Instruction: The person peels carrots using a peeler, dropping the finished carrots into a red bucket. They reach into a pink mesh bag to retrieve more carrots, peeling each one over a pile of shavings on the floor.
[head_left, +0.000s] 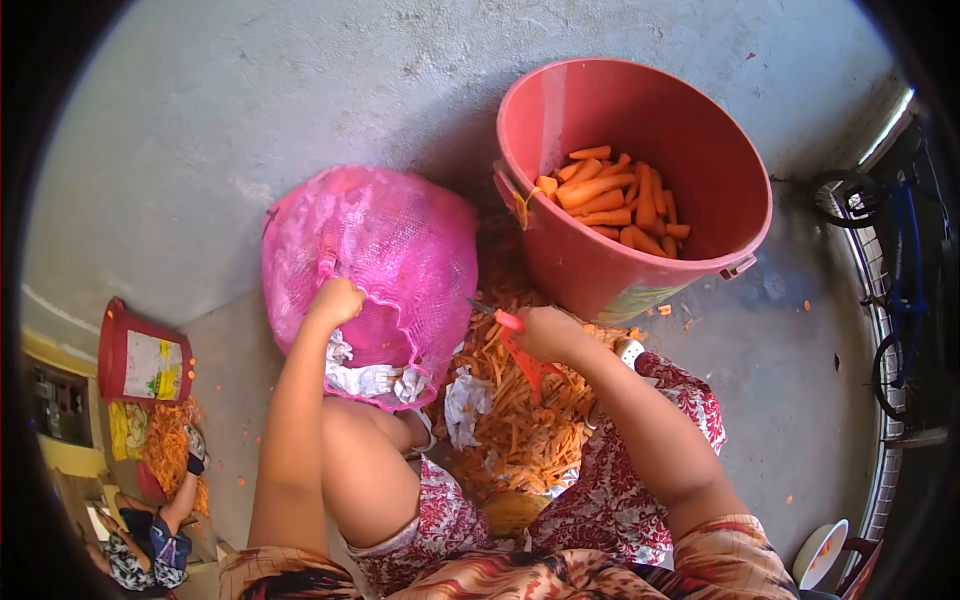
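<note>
Gripping the gathered edge of the pink mesh bag (pixel 430 235) with our left hand (pixel 342 302), we have its fingers closed on the netting, the fist standing at the near side of the bag, just left of its slack mouth. The bulk of the bag lies ahead of that hand and spreads to both sides of it, while the mouth sags open toward our lap, with crumpled white paper (pixel 362 379) showing in it. Our right hand (pixel 548 335) is to the right of the bag, apart from it, fingers curled round a red-handled tool (pixel 508 320); we cannot tell how its handle sits within the palm. The tool's long axis runs leftward and slightly away from us, so its narrow dark tip points at the bag's right flank, near but seemingly not touching. Our left hand is thus the nearer to the bag. Below the right hand lies the heap of orange peelings (pixel 520 440), between our legs, and the red bucket (pixel 600 265) of carrots (pixel 600 190) stands beyond that hand, to the right of the bag.
</note>
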